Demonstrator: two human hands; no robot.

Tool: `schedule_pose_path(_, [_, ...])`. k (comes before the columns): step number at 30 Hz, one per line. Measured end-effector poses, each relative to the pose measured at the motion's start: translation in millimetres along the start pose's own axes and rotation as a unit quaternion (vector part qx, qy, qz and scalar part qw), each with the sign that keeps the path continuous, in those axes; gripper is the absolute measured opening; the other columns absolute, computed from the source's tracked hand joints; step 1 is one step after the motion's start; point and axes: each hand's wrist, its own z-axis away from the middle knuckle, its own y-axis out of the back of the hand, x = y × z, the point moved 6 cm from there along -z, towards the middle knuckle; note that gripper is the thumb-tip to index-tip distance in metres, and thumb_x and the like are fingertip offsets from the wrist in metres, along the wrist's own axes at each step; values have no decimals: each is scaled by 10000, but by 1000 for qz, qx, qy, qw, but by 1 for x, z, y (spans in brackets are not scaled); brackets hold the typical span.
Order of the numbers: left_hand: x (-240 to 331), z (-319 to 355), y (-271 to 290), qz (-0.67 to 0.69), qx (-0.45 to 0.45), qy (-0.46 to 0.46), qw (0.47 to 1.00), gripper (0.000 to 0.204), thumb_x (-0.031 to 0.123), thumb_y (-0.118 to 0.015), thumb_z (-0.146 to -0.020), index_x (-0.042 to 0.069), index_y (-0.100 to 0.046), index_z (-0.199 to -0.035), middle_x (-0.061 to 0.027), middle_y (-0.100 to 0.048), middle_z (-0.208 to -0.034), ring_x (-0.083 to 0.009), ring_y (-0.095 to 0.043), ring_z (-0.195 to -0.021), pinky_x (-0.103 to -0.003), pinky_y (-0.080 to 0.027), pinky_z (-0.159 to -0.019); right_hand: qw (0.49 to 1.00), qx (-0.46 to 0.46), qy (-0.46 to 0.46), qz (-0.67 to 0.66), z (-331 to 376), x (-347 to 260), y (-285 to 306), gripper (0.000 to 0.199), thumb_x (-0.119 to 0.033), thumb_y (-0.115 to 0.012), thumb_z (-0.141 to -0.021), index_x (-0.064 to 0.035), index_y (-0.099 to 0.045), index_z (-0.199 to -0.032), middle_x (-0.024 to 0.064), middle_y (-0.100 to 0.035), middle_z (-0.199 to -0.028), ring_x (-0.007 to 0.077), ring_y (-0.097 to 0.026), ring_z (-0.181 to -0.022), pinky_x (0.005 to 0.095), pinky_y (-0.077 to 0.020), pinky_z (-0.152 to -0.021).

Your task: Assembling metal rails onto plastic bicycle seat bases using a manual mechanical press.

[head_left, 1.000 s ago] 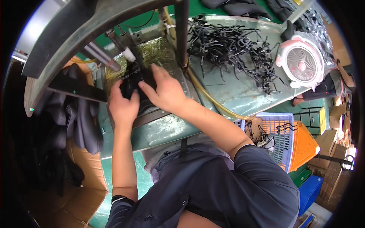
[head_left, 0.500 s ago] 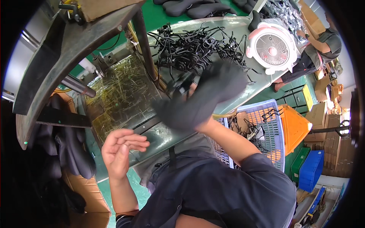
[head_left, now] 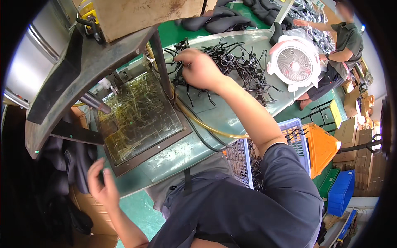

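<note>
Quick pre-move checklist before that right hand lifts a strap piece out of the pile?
1. Right hand on the pile of black strap pieces: ok.
2. Single piece gripped: cannot tell, fingers hidden in the tangle.
3. Left hand free: ok, open, low beside dark fabric pieces.
4. Press plate bare of work: ok, only scratched foil shows.
5. Yellow hose clear of the forearm: not ok, it passes beneath.

- The right hand [head_left: 201, 68] reaches into a heap of black wire clips [head_left: 240, 66] on the grey-green workbench [head_left: 215, 120], fingers curled among them.
- The left hand [head_left: 101, 186] hangs open below the bench edge, touching dark rubber pieces [head_left: 72, 161].
- A scratched metal press plate [head_left: 138, 118] lies between the hands.
- A small white fan [head_left: 294, 62] stands beyond the clips.
- A yellowish hose [head_left: 206, 126] crosses the bench.
</note>
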Motion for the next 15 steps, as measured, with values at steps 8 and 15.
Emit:
schedule_pose_path(8, [-86, 43, 68, -498, -34, 15, 867, 828, 299, -843, -921, -31, -458, -1575, -240, -487, -1626, -461, -474, -1486, -550, -390, -1228, 866, -338, 159, 332, 18, -25, -60, 366, -136, -700, -889, -104, -727, -1253, 67, -689, -1271, 287, -614, -1291, 418, -471, -1047])
schedule_pose_path(15, [-90, 53, 63, -594, -10, -2, 804, 881, 367, -804, -939, 15, -409, -1644, -208, -449, -1676, -419, -426, -1551, -523, -368, -1259, 873, -204, 291, 334, 39, -68, 5, 229, -235, -758, -796, -113, -711, -983, 42, -619, -1013, 237, -625, -1077, 387, -485, -946])
